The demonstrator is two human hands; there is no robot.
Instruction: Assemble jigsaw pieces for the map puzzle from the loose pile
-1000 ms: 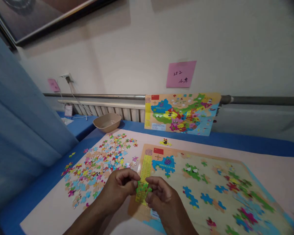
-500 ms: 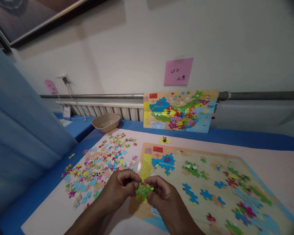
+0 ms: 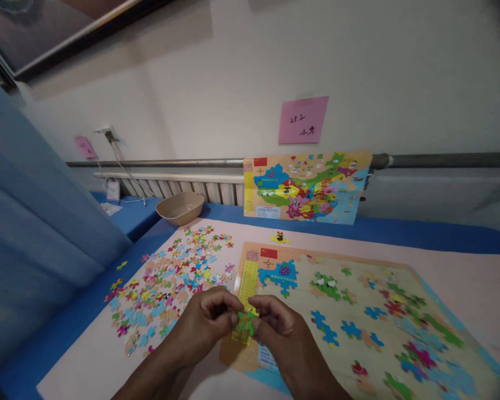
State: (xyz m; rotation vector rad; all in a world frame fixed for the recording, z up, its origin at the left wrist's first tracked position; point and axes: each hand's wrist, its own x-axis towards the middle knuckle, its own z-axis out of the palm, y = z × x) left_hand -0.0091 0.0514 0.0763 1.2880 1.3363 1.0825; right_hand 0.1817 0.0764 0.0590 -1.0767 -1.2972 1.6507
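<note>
Both hands meet low over the near left corner of the puzzle board (image 3: 358, 289): the left hand (image 3: 206, 322) and right hand (image 3: 277, 328) each pinch the green puzzle pieces (image 3: 244, 322) between fingertips. Loose pieces (image 3: 166, 278) lie scattered on the table (image 3: 462, 272) to the left.

2 hands (image 3: 250, 328) pinch green pieces (image 3: 244, 322) (over board (image 3: 358, 311)).

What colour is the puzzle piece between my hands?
Green, puzzle piece seen in the head view.
</note>
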